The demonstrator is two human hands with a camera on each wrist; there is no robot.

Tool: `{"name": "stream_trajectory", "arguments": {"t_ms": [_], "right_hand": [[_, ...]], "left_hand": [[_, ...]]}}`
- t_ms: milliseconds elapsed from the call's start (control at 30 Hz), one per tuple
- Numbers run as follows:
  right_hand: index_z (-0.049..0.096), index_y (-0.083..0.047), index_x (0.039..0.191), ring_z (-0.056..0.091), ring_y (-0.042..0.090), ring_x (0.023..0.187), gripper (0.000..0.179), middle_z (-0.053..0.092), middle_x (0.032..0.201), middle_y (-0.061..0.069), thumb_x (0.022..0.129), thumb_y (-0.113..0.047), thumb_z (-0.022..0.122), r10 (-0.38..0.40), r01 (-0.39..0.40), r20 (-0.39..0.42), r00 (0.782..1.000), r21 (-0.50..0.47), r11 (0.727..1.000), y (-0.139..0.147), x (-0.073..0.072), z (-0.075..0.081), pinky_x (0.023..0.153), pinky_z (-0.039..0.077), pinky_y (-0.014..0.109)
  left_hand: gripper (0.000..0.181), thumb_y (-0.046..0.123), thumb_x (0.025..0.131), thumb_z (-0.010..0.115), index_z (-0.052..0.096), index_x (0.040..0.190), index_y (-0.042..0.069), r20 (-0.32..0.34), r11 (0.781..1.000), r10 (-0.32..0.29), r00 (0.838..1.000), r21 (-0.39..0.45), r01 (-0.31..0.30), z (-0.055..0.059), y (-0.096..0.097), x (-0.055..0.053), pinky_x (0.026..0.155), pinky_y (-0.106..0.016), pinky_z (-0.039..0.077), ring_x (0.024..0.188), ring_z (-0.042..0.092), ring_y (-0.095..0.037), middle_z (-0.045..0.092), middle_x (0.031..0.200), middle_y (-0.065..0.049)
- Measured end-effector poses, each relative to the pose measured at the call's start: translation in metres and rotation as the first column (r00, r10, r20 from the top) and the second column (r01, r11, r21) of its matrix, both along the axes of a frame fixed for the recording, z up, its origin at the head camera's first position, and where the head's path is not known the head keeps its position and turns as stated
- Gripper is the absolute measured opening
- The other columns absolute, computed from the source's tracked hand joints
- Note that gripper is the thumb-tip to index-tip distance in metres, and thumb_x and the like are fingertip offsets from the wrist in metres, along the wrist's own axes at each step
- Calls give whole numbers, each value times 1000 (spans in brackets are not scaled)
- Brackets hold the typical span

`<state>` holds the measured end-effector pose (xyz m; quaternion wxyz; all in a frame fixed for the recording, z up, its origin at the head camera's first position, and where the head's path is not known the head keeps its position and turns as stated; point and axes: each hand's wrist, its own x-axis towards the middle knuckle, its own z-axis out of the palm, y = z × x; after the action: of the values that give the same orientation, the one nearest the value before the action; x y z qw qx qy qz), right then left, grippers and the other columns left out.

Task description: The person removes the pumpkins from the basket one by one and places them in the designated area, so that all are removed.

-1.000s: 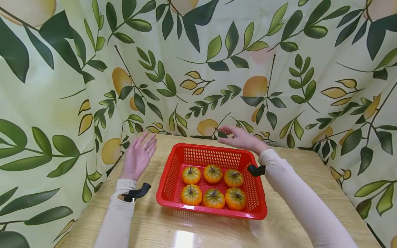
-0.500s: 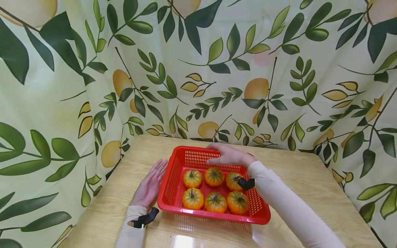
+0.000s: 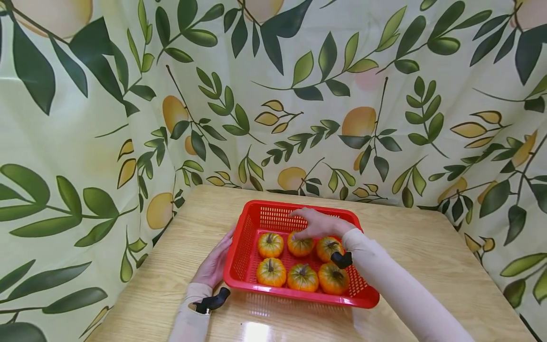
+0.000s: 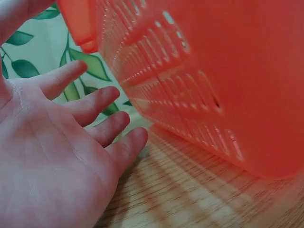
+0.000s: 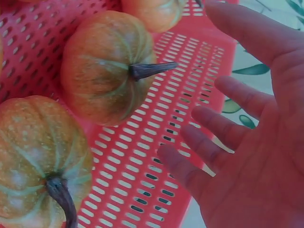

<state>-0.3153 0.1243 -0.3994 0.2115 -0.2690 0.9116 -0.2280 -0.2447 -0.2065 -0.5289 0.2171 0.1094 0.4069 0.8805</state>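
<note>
A red plastic basket [image 3: 295,294] with slotted walls stands on the table and holds several small orange pumpkins [image 3: 271,273] in two rows. My left hand [image 3: 213,265] is at the basket's left side, palm toward the wall. In the left wrist view its fingers [image 4: 102,105] are spread and extended beside the slotted wall. My right hand [image 3: 318,223] hovers over the back of the basket, overlapping the back middle pumpkin [image 3: 300,247] in the head view. The right wrist view shows its fingers spread, with nothing held, beside a pumpkin [image 5: 107,71] with a dark stem.
The light wooden table [image 3: 406,237] extends on both sides of the basket. A cloth [image 3: 239,57] printed with leaves and fruit hangs behind the table and along its sides. Black wrist straps [image 3: 215,299] sit over the pale sleeves.
My left hand has come down and right, from the air beside the basket to its left wall. My right hand has lowered from above the back rim to over the back pumpkins.
</note>
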Motion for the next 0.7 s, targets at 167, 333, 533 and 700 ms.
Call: {"name": "stream_trajectory", "arguments": {"t_ms": [167, 333, 533, 700], "right_hand": [[41, -22, 153, 35, 35, 144, 76, 37, 158, 12, 88, -41, 76, -39, 37, 56, 998, 34, 999, 1, 1, -5, 115, 35, 65], [43, -23, 153, 32, 36, 147, 76, 34, 162, 12, 87, -39, 77, -28, 24, 67, 997, 59, 998, 0, 0, -13, 116, 32, 67], [49, -23, 149, 31, 38, 147, 72, 35, 161, 13, 86, -37, 79, -23, 18, 67, 997, 78, 997, 0, 4, -21, 116, 31, 69], [51, -24, 147, 33, 36, 145, 69, 37, 160, 11, 85, -36, 79, -19, 14, 65, 998, 86, 996, 1, 4, -28, 115, 32, 69]], "left_hand": [[35, 25, 109, 37, 40, 143, 33, 11, 1000, 13, 1000, -24, -13, -1, 2, 1, 115, -32, 43, 131, 55, -9, 60, 138, 11], [32, 24, 108, 37, 43, 139, 32, 64, 997, 68, 996, -44, -65, -1, 3, 3, 111, -31, 46, 126, 58, -10, 64, 131, 11], [30, 25, 109, 39, 46, 137, 31, 32, 997, 63, 998, -40, -62, -4, 4, 5, 108, -30, 48, 122, 60, -8, 65, 129, 11], [25, 29, 109, 40, 50, 131, 32, 9, 999, 24, 1000, -49, -23, -4, 3, 5, 106, -29, 50, 118, 62, -7, 67, 124, 12]]}}
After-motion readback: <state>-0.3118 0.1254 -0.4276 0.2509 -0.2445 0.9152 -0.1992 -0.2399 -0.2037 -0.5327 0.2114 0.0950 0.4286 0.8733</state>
